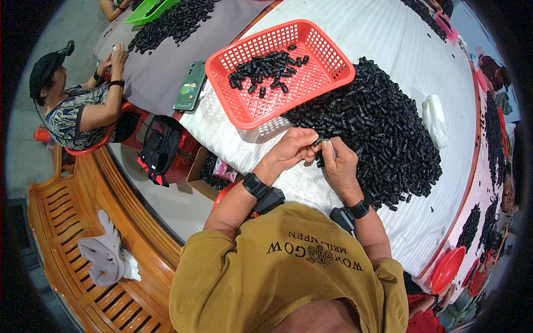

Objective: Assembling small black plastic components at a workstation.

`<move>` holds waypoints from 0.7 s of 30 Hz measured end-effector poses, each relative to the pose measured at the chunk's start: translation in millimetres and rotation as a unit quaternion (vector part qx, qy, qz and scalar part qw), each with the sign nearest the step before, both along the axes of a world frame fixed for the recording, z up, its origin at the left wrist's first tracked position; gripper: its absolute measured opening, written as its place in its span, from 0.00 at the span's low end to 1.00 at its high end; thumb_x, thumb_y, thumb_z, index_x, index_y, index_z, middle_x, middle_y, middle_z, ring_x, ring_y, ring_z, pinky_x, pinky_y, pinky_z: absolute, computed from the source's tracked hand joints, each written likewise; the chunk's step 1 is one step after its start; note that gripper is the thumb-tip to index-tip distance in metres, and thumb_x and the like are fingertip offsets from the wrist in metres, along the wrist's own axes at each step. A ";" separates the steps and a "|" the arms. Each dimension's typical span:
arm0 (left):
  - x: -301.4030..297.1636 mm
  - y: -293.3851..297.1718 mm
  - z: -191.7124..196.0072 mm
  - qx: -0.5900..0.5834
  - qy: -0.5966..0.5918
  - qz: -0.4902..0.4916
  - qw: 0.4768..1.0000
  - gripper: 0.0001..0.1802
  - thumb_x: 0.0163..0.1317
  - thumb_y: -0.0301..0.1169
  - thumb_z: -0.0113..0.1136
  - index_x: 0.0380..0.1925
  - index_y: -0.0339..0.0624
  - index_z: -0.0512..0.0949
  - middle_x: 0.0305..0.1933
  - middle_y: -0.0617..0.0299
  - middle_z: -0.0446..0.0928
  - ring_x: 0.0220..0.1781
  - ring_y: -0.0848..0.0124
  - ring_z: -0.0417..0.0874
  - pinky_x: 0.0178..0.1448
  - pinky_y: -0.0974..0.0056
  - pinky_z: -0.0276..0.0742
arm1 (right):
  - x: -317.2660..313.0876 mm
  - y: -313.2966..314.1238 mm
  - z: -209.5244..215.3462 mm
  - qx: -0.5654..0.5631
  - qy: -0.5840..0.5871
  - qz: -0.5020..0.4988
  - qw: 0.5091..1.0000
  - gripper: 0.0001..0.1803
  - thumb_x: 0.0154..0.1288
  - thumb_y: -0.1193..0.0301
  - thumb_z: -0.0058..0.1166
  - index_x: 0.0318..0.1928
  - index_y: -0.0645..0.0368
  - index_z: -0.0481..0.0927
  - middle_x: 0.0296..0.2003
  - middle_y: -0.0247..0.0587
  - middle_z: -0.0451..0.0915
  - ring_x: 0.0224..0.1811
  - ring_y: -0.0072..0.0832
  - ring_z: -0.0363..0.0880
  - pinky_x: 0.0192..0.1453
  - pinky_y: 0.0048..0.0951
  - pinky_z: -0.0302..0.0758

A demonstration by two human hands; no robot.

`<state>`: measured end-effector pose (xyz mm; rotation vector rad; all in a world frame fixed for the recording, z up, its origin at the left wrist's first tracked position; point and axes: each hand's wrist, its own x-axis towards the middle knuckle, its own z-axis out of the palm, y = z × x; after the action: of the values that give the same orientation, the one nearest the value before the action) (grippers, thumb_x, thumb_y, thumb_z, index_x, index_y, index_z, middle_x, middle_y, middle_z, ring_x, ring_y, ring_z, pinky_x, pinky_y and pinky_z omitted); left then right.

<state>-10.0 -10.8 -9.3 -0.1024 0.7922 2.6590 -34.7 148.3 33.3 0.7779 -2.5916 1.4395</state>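
Observation:
My left hand [293,149] and my right hand [338,164] meet at the near edge of a big heap of small black plastic cylinders [383,127] on a white ribbed tabletop [400,50]. Both hands pinch one small black piece [320,141] between their fingertips. A bit of white shows by my right thumb. Beyond my left hand stands a red mesh basket [325,69] with several black pieces [266,69] in it. Each wrist wears a black band.
A green phone [190,86] lies on a grey tabletop left of the basket. A white crumpled bag [435,116] rests right of the heap. A seated person [78,105] works at the left. A wooden bench [72,238] holds a white cloth. Red bowls [447,266] sit at the lower right.

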 end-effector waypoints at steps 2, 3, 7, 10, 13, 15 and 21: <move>0.1 0.1 -0.7 0.000 -0.005 0.004 1.000 0.12 0.66 0.34 0.52 0.29 0.37 0.74 0.24 0.63 0.74 0.20 0.77 0.73 0.22 0.72 0.70 | -0.1 0.5 1.6 0.008 -0.001 0.000 1.000 0.10 0.61 0.72 0.53 0.25 0.62 0.71 0.20 0.46 0.72 0.20 0.39 0.74 0.23 0.32 0.69; 0.1 0.1 -0.1 0.000 -0.005 0.003 1.000 0.12 0.66 0.34 0.52 0.29 0.37 0.74 0.24 0.63 0.74 0.20 0.77 0.73 0.22 0.72 0.70 | 0.0 0.9 2.1 0.016 -0.002 0.000 1.000 0.10 0.60 0.72 0.53 0.25 0.62 0.71 0.20 0.46 0.72 0.20 0.40 0.74 0.23 0.33 0.69; 0.3 -0.3 0.2 -0.037 -0.004 0.001 0.999 0.12 0.66 0.34 0.52 0.28 0.37 0.72 0.24 0.62 0.72 0.19 0.75 0.70 0.23 0.71 0.67 | -0.9 1.2 2.0 0.023 0.007 0.001 1.000 0.10 0.60 0.71 0.53 0.24 0.62 0.71 0.20 0.46 0.72 0.20 0.40 0.75 0.23 0.33 0.69; 0.6 -0.1 -0.7 -0.041 -0.004 0.003 0.999 0.12 0.66 0.34 0.52 0.28 0.37 0.72 0.24 0.62 0.72 0.18 0.75 0.70 0.23 0.71 0.67 | -0.7 1.6 2.5 0.028 0.003 0.006 1.000 0.11 0.60 0.71 0.53 0.24 0.62 0.71 0.20 0.46 0.72 0.21 0.41 0.75 0.23 0.34 0.69; 0.1 0.2 -1.9 -0.041 0.002 0.003 0.999 0.12 0.66 0.34 0.52 0.28 0.37 0.72 0.23 0.62 0.72 0.18 0.75 0.70 0.23 0.71 0.67 | -0.7 1.2 3.3 0.038 -0.002 0.017 0.999 0.10 0.60 0.71 0.53 0.24 0.62 0.71 0.20 0.46 0.72 0.21 0.41 0.75 0.23 0.34 0.69; -0.1 0.5 -1.9 -0.047 0.007 0.003 0.999 0.12 0.66 0.34 0.51 0.28 0.37 0.72 0.23 0.62 0.72 0.18 0.75 0.70 0.23 0.71 0.67 | -0.4 0.0 0.0 0.018 -0.003 0.030 0.999 0.10 0.60 0.72 0.53 0.24 0.62 0.71 0.20 0.46 0.71 0.20 0.40 0.74 0.23 0.33 0.69; 0.1 1.4 4.4 -0.020 -0.009 0.009 1.000 0.12 0.66 0.35 0.52 0.27 0.38 0.72 0.23 0.62 0.72 0.19 0.76 0.69 0.23 0.72 0.66 | -0.3 0.6 -3.5 -0.003 -0.030 -0.013 0.999 0.10 0.61 0.73 0.53 0.24 0.63 0.71 0.19 0.47 0.70 0.18 0.37 0.72 0.23 0.31 0.67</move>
<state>-9.9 -9.4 -4.9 -0.1444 0.8434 2.6554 -35.0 148.9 29.8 0.7077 -2.6286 1.4845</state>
